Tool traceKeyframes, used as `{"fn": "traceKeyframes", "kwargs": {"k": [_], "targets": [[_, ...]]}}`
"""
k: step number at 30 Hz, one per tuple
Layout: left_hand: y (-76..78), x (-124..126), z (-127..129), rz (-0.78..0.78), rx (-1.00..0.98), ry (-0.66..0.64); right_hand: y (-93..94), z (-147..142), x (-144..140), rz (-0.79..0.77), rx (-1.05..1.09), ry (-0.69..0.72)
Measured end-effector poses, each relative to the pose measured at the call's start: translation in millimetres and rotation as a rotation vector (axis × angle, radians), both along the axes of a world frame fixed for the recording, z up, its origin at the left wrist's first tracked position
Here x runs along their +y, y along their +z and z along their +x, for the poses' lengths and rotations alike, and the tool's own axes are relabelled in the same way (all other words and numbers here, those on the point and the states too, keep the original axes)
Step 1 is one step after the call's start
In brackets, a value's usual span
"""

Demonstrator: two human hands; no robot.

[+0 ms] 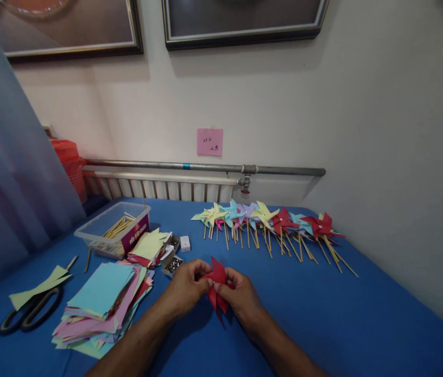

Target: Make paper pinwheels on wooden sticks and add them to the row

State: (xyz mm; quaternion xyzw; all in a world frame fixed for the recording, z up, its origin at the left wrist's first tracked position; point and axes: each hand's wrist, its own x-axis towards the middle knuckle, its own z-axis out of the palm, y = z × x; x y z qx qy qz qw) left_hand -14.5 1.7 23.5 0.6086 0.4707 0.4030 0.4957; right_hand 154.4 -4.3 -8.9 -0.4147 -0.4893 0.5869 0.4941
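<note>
Between my two hands is a red paper pinwheel (pixel 218 273), its blades folded in and pointing up and down. My left hand (pixel 190 285) pinches it from the left, thumb at the centre. From the right, my right hand (pixel 241 296) grips it too, its thumb pressed close to the other thumb. A small pale spot shows at the pinwheel's centre; I cannot make out whether it is a pin. No stick shows on this pinwheel. Just left of my left hand lies an open small box of metal pins (pixel 173 264).
Finished pinwheels on sticks (pixel 264 214) lie in a row at the back right. On the left are a paper stack (pixel 101 288), yellow sheets (pixel 148 244), black-handled scissors (pixel 43 309) under a pale green strip, and a clear tub (pixel 88 230) of sticks. A small white box (pixel 185 243) stands behind the pins.
</note>
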Motion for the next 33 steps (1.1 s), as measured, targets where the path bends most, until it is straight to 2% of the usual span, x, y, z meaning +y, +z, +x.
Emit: {"fn": "traceKeyframes", "kwargs": {"k": [3, 11, 18, 23, 28, 33], "targets": [[-0.3, 0, -2, -0.025, 0.004, -0.049, 3.5, 0, -1, 0.02, -0.035, 0.001], [4.9, -2, -1, 0.015, 0.091, -0.017, 14.8, 0, -5, 0.09, -0.144, -0.037], [6.0, 3, 0, -0.087, -0.056, 0.045, 7.8, -2, -3, -0.027, 0.068, -0.074], [5.5, 5, 0, -0.109, -0.155, 0.069, 11.7, -10, -11, -0.122, 0.311, -0.007], [4.8, 3, 2, -0.116, -0.208, 0.052, 20.5, -12, -18, -0.189, 0.331, 0.034], [0.7, 4, 4, -0.119, -0.205, 0.041, 12.1, -12, -15, -0.16, 0.304, 0.037]]}}
